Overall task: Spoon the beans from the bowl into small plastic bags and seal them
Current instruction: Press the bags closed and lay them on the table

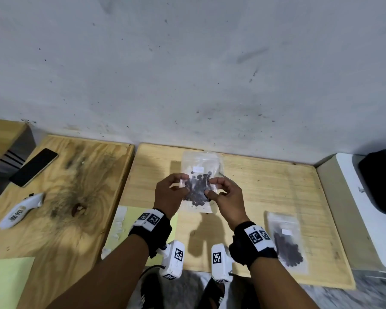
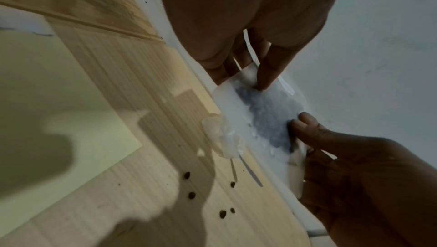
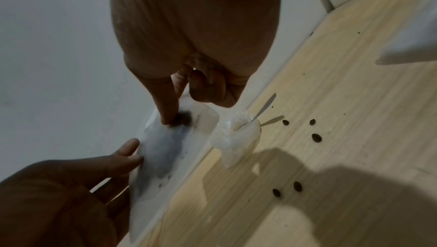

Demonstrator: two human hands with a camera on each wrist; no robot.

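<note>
A small clear plastic bag [image 1: 197, 188] with dark beans in it is held up over the light wooden board [image 1: 265, 192]. My left hand [image 1: 183, 185] pinches its left edge and my right hand [image 1: 210, 186] pinches its right edge. In the left wrist view, my left hand [image 2: 255, 84] grips the bag [image 2: 260, 116] between thumb and fingers. The right wrist view shows my right hand [image 3: 175, 118] pinching the bag [image 3: 165, 148] the same way. A second bag of beans [image 1: 285, 241] lies flat on the board at the right. No bowl or spoon shows clearly.
Loose beans [image 2: 191, 195] and a crumpled clear plastic piece [image 2: 220, 135] lie on the board under the bag. A phone [image 1: 34, 167] and a white device [image 1: 20, 210] sit on the left board. A white appliance [image 1: 366, 208] stands at the right. The wall is close behind.
</note>
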